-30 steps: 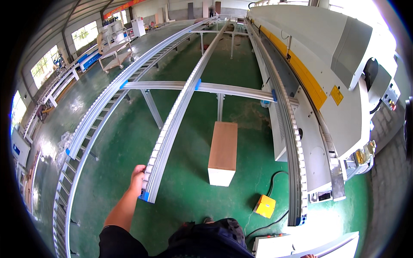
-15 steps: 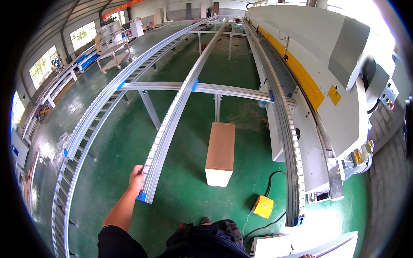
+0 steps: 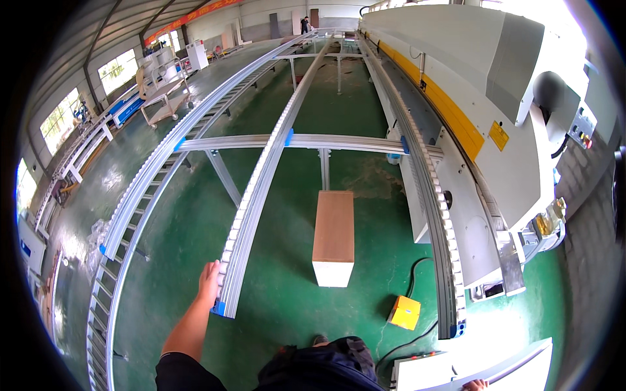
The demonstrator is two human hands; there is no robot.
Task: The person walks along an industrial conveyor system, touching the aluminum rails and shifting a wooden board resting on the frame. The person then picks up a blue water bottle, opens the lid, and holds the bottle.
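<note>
At the near end of the middle roller rail (image 3: 242,244), my left hand (image 3: 208,285) rests against the rail's left side, its fingers straightened upward beside the white rollers. A blue cap (image 3: 219,307) closes that end of the rail, just below the hand. Only the fingers of my right hand (image 3: 476,385) show at the lower edge. They are bent over the edge of a white panel (image 3: 521,366) at the lower right; the rest of that hand is out of the picture.
A brown-topped white box (image 3: 334,226) stands on the green floor between the rails. Right of it lie a yellow foot pedal (image 3: 405,313) and its black cable. A long white machine (image 3: 508,169) runs along the right roller rail (image 3: 427,169). A person (image 3: 304,25) stands far back.
My left hand has slid slightly down along the rail, and its curled fingers have straightened. More of my right hand has come into sight on the white panel. The view has shifted a little.
</note>
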